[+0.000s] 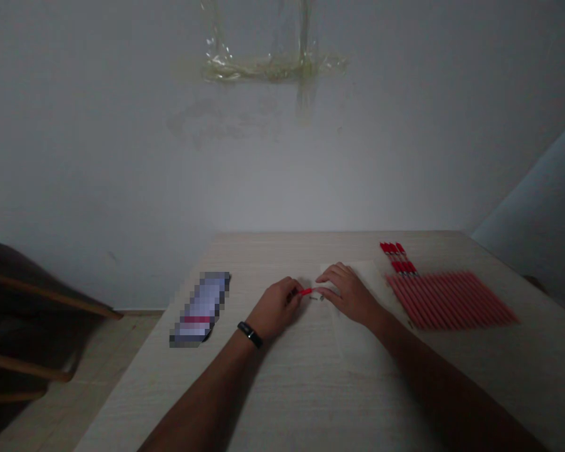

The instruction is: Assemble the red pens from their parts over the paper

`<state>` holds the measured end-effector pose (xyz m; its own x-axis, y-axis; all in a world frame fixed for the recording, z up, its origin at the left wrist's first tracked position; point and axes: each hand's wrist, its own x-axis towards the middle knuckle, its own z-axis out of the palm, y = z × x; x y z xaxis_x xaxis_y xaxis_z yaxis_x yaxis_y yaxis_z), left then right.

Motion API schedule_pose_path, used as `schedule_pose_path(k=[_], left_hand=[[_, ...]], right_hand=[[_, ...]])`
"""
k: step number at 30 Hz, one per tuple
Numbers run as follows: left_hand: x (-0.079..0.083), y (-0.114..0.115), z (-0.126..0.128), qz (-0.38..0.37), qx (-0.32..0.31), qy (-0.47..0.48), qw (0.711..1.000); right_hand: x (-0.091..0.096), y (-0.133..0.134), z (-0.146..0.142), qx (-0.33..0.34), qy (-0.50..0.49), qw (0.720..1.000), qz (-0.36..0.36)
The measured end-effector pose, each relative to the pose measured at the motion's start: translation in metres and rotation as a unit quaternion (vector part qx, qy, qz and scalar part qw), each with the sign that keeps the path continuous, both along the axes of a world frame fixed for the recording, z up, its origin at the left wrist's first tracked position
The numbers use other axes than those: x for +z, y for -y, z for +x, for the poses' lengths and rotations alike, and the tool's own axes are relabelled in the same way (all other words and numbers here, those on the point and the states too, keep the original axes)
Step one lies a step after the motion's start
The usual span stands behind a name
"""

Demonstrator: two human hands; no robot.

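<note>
My left hand (277,307) rests on the pale wooden table (311,389), fingers curled and pinching a small red pen part (305,291). A black band sits on that wrist. My right hand (347,290) lies just right of it, fingers bent and pinched at a small pale piece next to the red part; what it holds is too small to name. Both hands meet over a sheet of white paper (358,339). A tiny dark bit lies on the table just below the fingertips.
A row of several red pens (449,298) lies side by side at the right, with a few more red-capped ones (398,254) behind. A blurred-out flat object (201,309) lies left of my hands. A dark wooden chair (23,320) stands at far left. A wall is close behind.
</note>
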<state>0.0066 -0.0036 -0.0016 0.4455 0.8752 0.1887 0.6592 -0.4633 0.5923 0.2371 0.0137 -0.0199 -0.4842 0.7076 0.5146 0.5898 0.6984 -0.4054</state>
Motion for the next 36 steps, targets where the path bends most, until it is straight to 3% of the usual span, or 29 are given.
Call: schedule_pose_path(k=[11, 20, 28, 36], left_hand=[[0.000, -0.001, -0.001, -0.005, -0.015, 0.000, 1.000], [-0.006, -0.007, -0.007, 0.007, 0.042, -0.016, 0.999], [-0.007, -0.009, -0.009, 0.010, 0.050, -0.016, 0.999], [-0.008, -0.008, -0.009, 0.009, 0.052, -0.027, 0.998]], right_hand=[[-0.001, -0.001, 0.000, 0.023, -0.002, 1.000, -0.016], [-0.011, -0.004, -0.005, -0.022, 0.055, 0.998, -0.025], [-0.012, -0.002, -0.015, 0.002, 0.099, 0.995, -0.018], [-0.005, -0.005, -0.006, -0.024, 0.061, 0.998, 0.005]])
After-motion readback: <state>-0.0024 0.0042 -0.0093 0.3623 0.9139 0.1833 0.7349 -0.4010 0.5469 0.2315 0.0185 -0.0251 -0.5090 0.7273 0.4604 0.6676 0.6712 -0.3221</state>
